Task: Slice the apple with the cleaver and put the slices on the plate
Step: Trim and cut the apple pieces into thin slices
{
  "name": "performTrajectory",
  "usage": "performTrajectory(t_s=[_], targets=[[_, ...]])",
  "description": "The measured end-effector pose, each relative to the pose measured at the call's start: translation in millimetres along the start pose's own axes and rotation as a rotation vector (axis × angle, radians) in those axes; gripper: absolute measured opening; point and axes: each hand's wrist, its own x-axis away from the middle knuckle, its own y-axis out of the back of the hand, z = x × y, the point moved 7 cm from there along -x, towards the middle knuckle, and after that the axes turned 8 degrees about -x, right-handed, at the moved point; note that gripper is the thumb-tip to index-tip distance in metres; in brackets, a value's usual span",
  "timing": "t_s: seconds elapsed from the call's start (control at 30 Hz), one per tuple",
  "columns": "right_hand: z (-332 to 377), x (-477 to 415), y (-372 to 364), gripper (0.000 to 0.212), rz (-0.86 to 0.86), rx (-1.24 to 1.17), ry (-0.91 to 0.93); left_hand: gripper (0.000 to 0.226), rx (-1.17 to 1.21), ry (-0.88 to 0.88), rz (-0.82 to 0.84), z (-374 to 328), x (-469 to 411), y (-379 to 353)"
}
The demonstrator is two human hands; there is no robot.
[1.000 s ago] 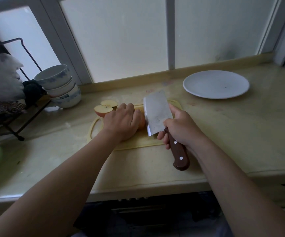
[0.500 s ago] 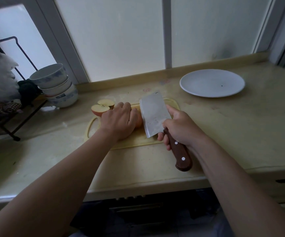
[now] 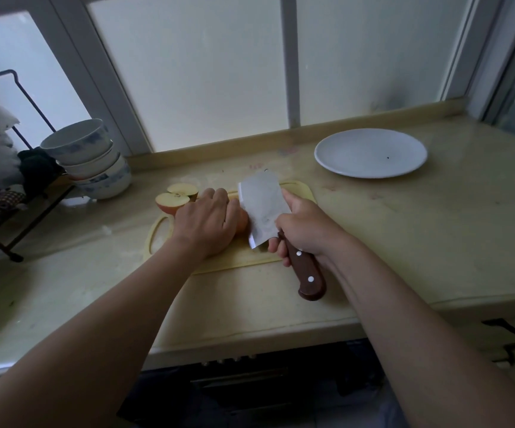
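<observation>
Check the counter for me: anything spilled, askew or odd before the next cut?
Nothing looks spilled or damaged. One oddity: a small dark speck lies on the white plate, right of its centre, where the slices will go. It is too small to identify.

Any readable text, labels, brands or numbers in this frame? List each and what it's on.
No legible text anywhere.
Steel cleaver with brown wooden handle: faint mark on blade, too blurred to read.
Yellowish stone countertop: faded pink marks near the window, unreadable.
Stacked white-and-blue ceramic bowls: pattern only, no words.
</observation>
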Motion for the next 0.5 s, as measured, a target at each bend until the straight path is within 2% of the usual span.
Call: performTrajectory(t_s=[0.17,0.4,0.5], targets=[[0,-7,-6,0.079,0.015,0.025,-0.019,0.053,0.001,0.015,-0.006,7,-4,-10],[4,-18,-26,0.082,0.049,0.100,-0.052,0.058,-0.048,-0.041,0.006,-1,-1,-3],[3,-25,-29,0.081,0.059,0.100,-0.069,0.058,-0.021,0.003,-0.006,3,-1,-4]])
